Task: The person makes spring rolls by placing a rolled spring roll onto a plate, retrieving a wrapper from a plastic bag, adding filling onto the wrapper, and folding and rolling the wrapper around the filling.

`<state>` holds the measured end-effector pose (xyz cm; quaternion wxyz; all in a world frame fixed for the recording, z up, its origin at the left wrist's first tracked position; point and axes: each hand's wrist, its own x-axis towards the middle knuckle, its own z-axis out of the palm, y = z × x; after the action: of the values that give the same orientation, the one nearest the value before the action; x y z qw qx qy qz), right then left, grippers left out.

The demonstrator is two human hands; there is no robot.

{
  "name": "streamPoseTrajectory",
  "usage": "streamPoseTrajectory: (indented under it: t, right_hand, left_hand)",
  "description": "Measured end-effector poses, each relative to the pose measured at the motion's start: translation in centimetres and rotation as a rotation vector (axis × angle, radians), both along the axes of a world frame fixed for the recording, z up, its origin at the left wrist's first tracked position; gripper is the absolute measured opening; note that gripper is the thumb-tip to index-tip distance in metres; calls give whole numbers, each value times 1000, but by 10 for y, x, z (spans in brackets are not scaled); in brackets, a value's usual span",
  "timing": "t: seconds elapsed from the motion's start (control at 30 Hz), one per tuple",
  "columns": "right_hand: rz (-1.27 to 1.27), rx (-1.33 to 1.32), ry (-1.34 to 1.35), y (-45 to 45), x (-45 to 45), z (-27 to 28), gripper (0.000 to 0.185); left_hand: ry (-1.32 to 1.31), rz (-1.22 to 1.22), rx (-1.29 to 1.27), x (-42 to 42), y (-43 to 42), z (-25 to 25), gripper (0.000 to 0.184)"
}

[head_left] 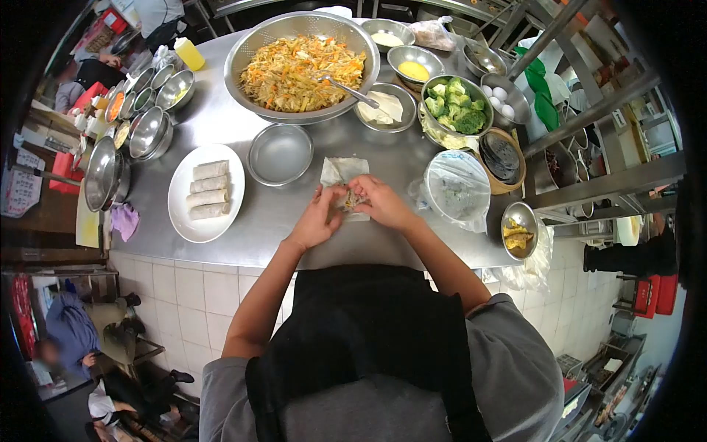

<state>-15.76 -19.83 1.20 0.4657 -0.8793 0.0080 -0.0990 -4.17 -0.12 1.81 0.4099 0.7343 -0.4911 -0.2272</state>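
Observation:
A thin, pale spring roll wrapper (343, 168) lies on the steel table in front of me, its far part flat. Shredded vegetable filling shows on its near part, between my hands. My left hand (318, 219) has its fingers curled at the wrapper's left edge. From the other side, my right hand (384, 205) closes its bent fingers on the wrapper by the filling. To the left, several finished spring rolls (208, 197) lie in a row on a white oval plate (182, 214). An empty-looking metal bowl (280, 155) sits just beyond my left hand.
A large perforated bowl (243, 96) of shredded vegetable filling (302, 70) stands at the back, with a spoon (350, 90) in it. Right of it are a bowl of broccoli (456, 107), eggs (501, 96) and a plastic-covered bowl (458, 188). Metal bowls (149, 131) crowd the left.

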Motion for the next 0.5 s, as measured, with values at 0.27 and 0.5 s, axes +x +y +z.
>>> streamPoseTrajectory:
  t: [0.27,0.5]
  right_hand:
    - [-49,39,-37,13,-3,3,58]
    - [-107,-43,-64,-15,-8,22,41]
  left_hand:
    - [-237,214,-71,-15,-19,-27,22]
    - [-224,285,-80,-20,-24,-31,13]
